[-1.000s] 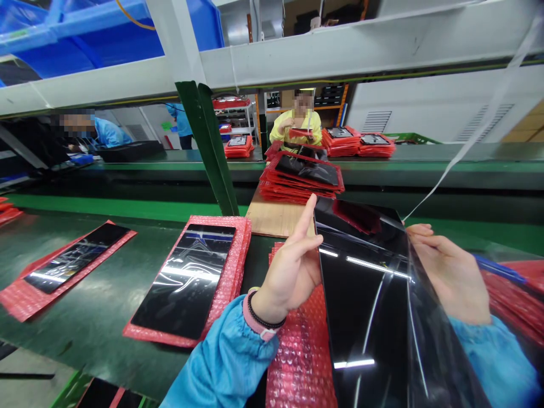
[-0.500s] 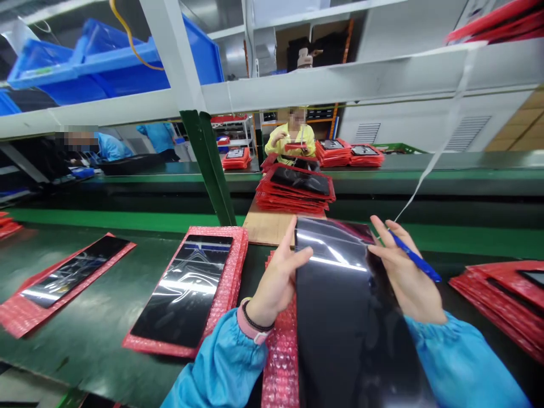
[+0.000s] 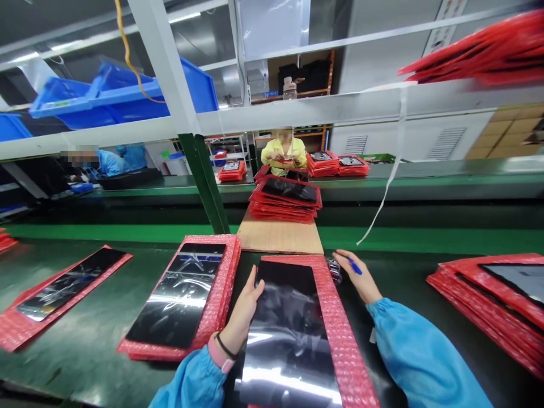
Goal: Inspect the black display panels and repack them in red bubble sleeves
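A glossy black screen panel [image 3: 289,317] lies over red bubble-wrap bags [image 3: 340,328] in front of me. My left hand [image 3: 244,309] grips its left edge, thumb at the rim; the other fingers are partly hidden. Off to the panel's upper right, my right hand [image 3: 355,273] holds a blue pen [image 3: 355,266] among its fingers. Beside those fingertips sits a small shiny object [image 3: 334,272] that I cannot make out. Another black screen panel [image 3: 181,294] rests on a bubble-wrap stack to the left.
A third panel [image 3: 72,283] lies at far left. More red bags [image 3: 488,300] are piled at right. Beyond a wooden board [image 3: 280,235] stands a bagged stack [image 3: 284,198]. A green post [image 3: 206,187], a hanging white strap [image 3: 389,187] and a person in yellow [image 3: 284,152] are ahead.
The panel has come down from a raised, tilted position onto the red bags. My right hand has let go of its edge and moved off to the right, still with the pen.
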Motion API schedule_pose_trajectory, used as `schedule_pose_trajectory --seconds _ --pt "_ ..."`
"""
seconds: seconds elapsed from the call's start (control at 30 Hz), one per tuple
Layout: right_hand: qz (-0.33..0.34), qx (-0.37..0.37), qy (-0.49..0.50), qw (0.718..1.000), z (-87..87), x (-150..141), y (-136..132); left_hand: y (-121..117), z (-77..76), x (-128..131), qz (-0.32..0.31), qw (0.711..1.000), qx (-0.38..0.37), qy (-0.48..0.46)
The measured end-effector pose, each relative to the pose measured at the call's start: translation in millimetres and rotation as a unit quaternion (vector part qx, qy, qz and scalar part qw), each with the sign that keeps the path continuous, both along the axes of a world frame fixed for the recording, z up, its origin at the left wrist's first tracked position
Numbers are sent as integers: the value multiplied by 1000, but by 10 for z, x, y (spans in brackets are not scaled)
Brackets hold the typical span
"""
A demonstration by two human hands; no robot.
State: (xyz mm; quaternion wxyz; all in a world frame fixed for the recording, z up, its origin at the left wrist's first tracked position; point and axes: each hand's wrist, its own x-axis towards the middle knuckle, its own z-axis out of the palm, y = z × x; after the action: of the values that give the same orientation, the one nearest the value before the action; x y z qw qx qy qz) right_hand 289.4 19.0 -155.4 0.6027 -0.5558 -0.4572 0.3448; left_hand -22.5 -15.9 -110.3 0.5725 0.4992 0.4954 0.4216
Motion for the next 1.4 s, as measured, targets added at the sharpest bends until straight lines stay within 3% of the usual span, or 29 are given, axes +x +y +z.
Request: schedule_pose_trajectory --seconds 0.17,0.33,0.5,0.6,0.67,0.83,1.0,1.13,1.3,1.4 --pt "56 -52 -56 995 -175 36 70 2 -9 72 -38 999 37 -11" --pt "9 -10 -84 996 -187 24 58 14 92 75 -39 996 61 46" --pt "-73 89 -127 985 10 -192 -346 -82 115 -128 -24 999 -29 32" --pt "25 92 -155 983 103 -437 -744 -162 161 -269 -30 993 -114 2" --pt "93 81 -220 968 94 -590 -953 -188 209 -317 -38 986 -158 -19" --pt "61 146 -337 928 -69 -766 -1090 -127 280 -263 -36 975 -220 -6" --pt "58 161 -354 919 -106 -756 -1059 -46 351 -195 -36 975 -219 16" --pt "61 163 -351 920 -126 -746 -1085 -87 504 -101 -42 983 -174 -39" --pt "64 148 -295 942 -163 -741 -1095 -187 554 102 -113 967 -180 -138" --pt "76 120 -217 966 -133 -690 -1113 -160 507 32 -118 967 -171 -150"
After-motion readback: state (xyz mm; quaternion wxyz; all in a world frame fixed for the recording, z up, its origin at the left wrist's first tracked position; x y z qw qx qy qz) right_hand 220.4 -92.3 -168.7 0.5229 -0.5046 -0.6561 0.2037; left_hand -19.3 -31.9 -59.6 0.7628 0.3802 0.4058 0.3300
